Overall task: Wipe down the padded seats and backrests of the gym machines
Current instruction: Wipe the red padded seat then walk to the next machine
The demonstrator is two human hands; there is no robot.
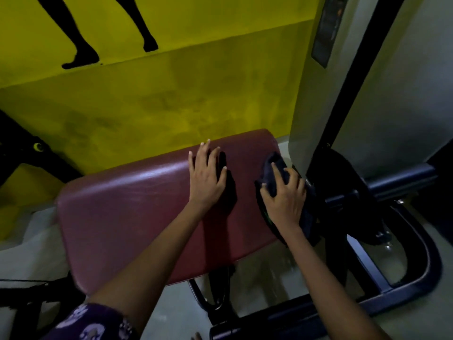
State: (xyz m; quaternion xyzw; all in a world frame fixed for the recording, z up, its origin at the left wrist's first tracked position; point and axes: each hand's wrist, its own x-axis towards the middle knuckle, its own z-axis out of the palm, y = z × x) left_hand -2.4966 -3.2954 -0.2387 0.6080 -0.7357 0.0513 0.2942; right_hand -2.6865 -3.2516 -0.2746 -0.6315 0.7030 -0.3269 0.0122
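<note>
From the head view, a maroon padded seat (137, 212) lies angled across the middle, its vinyl catching a pale sheen. The left hand (207, 179) rests flat on the far part of the pad, fingers (204, 149) straight and slightly spread, holding nothing; its shadow falls on the vinyl just to the right of those fingers. The right hand (285, 195) sits at the pad's right edge, its fingers curled over a dark blue cloth (274, 168) and pressing it down onto the seat. The cloth bunches up beyond the fingertips and hangs over the pad's edge below the wrist, where a bit of green shows along its hem.

Just right of the cloth-holding fingers stands the grey machine housing (367, 106) with a black upright strip running down it. Below and to the right of that hand, a black tubular frame (416, 273) curves around over the pale floor (264, 273). Beyond the left fingers rises a yellow wall (159, 101), painted with 2 black silhouetted legs (83, 50) at the upper left. Near the bottom edge, a purple patterned sleeve (98, 325) covers the left upper arm.
</note>
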